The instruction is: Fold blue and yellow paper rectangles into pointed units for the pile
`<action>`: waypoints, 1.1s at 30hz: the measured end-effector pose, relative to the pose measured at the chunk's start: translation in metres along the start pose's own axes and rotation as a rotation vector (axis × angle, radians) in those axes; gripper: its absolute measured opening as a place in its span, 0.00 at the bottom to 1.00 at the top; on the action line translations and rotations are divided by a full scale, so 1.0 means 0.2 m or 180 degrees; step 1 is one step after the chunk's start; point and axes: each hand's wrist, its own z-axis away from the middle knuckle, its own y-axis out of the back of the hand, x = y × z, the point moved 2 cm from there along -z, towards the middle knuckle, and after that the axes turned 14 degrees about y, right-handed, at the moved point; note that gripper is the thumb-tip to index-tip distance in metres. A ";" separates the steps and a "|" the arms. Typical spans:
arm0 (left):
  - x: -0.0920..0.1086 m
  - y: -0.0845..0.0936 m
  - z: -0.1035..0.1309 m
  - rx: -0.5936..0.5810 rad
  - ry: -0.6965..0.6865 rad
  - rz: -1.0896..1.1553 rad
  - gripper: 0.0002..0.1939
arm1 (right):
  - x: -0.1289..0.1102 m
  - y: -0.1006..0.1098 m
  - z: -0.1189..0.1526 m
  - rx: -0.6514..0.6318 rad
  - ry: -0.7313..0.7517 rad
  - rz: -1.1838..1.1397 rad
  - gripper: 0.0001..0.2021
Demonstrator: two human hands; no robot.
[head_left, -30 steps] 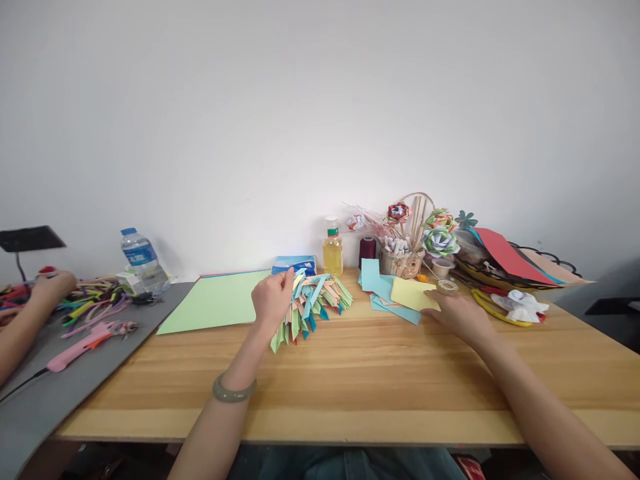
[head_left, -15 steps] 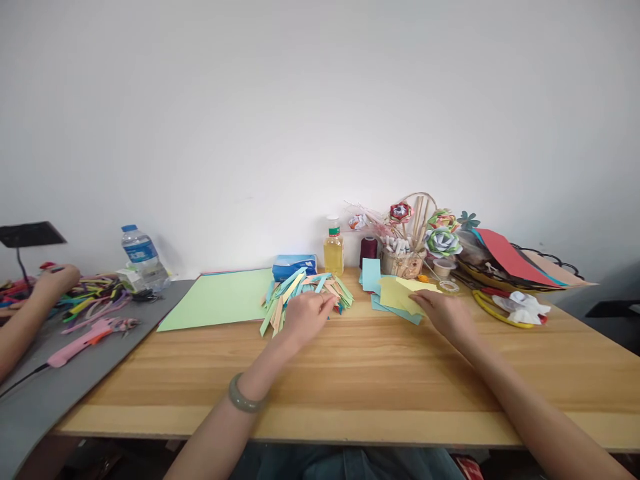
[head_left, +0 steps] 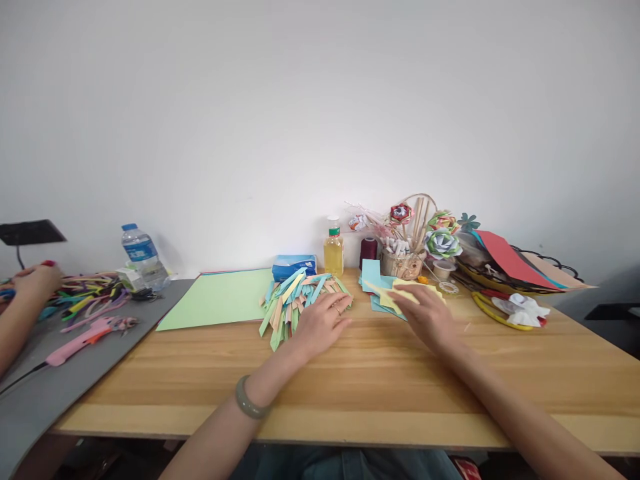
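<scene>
My left hand (head_left: 323,325), with a bangle on its wrist, is open and its fingers are loosely apart. It rests at the right front of a pile of folded paper strips (head_left: 287,303) in green, blue, peach and yellow. My right hand (head_left: 433,319) is somewhat blurred. Its fingertips pinch a thin yellow piece of paper (head_left: 379,291), seen nearly edge-on. Beneath and behind that hand lie more yellow paper pieces (head_left: 420,288), on top of light blue paper pieces (head_left: 371,272).
Large green sheets (head_left: 215,300) lie left of the strips. Behind stand a tissue pack (head_left: 294,268), a bottle of yellow liquid (head_left: 333,250), a thread spool (head_left: 369,251) and a basket of paper flowers (head_left: 403,263). At far left, another person's hand (head_left: 37,287) is near a pink glue gun (head_left: 80,341).
My left hand has opened from a pinch and shifted slightly right. My right hand has moved slightly left, with a yellow paper piece now tilted at its fingertips. The other person's hand moved left.
</scene>
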 end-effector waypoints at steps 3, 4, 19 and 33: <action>0.02 -0.03 0.01 -0.0231 -0.0251 -0.0246 0.30 | -0.15 -0.09 -0.01 -0.0794 0.0632 -0.0924 0.14; 0.03 -0.04 0.02 -0.0355 -0.0298 -0.0335 0.29 | -0.19 -0.11 -0.01 -0.0961 0.0773 -0.1121 0.14; 0.04 -0.08 0.06 -0.1124 0.0255 -0.0610 0.14 | -0.17 -0.15 0.03 -0.1281 0.0314 -0.1597 0.14; -0.02 -0.12 0.03 -0.1249 0.1146 0.0265 0.08 | -0.10 -0.16 0.04 -0.1425 -0.0294 -0.2338 0.17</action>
